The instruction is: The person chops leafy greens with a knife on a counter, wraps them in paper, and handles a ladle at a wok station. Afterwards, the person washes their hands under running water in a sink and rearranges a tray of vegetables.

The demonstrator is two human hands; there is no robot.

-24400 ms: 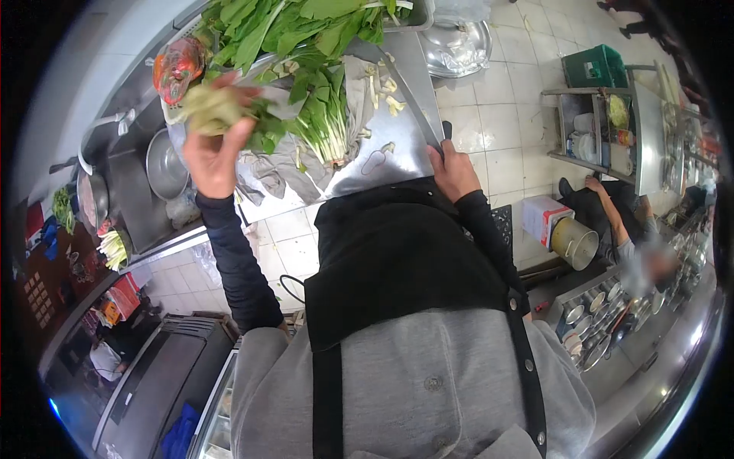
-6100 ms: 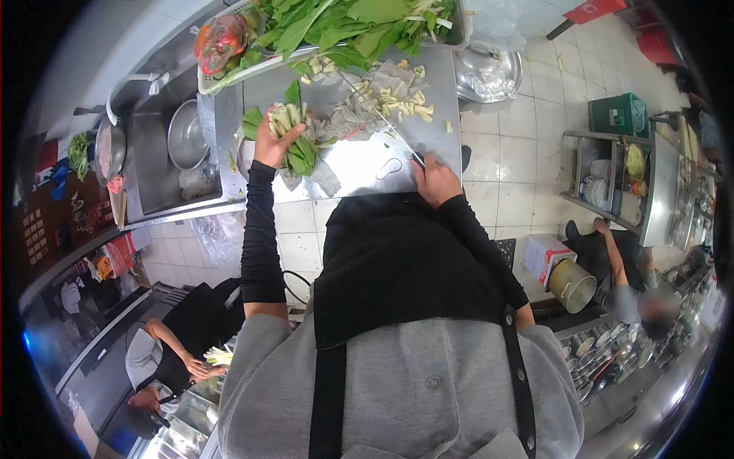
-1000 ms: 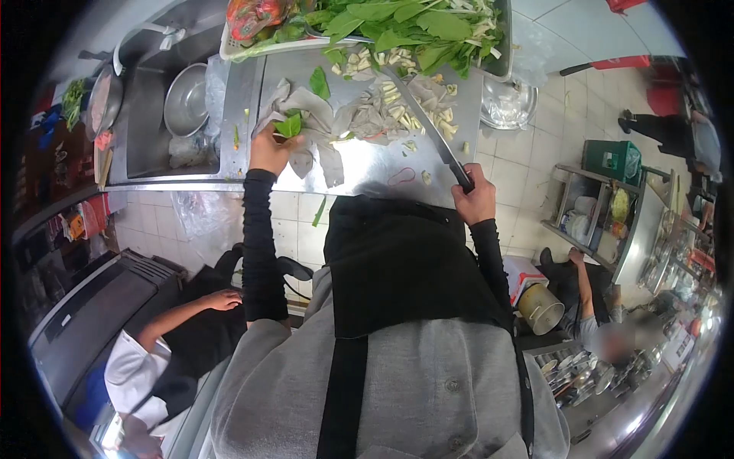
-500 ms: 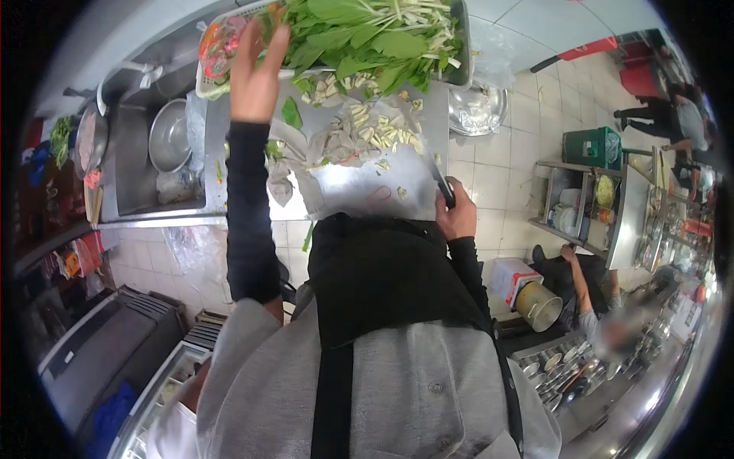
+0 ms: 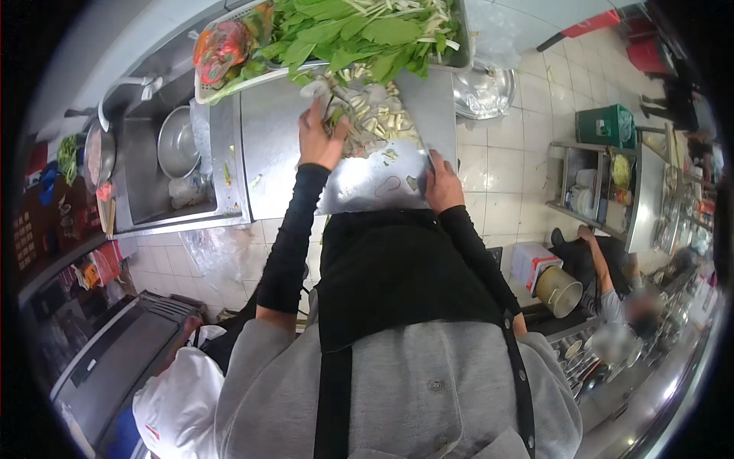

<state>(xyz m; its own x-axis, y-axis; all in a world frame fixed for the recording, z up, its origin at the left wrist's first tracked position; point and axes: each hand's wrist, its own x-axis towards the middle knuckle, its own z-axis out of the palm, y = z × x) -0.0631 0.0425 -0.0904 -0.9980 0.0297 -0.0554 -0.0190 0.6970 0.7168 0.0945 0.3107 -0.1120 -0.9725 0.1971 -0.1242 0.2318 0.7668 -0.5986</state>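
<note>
My left hand (image 5: 321, 144) is curled round the left side of a crumpled grey sheet (image 5: 355, 144), with leaf scraps between thumb and fingers. Pale cut stem ends (image 5: 388, 122) lie heaped just right of it, on the steel table (image 5: 275, 164). By the table's right edge is my right hand (image 5: 443, 183), its fingers bent together and pointing at the heap. What it holds is hard to make out; no knife handle shows clearly. A thin reddish loop (image 5: 388, 185) lies between the hands, near a small green scrap (image 5: 412, 183).
Leafy greens (image 5: 352, 34) fill a tray behind the heap, beside a bagged red item (image 5: 222, 52). At left, a sink holds a metal bowl (image 5: 177, 141). A silver lidded pan (image 5: 483, 93) stands right. People are at lower left and right, near a pot (image 5: 560, 292).
My left hand has come back from the tray to the table. The grey sheets and loose leaf from the table's left part are now gathered at the heap. The knife no longer shows clearly.
</note>
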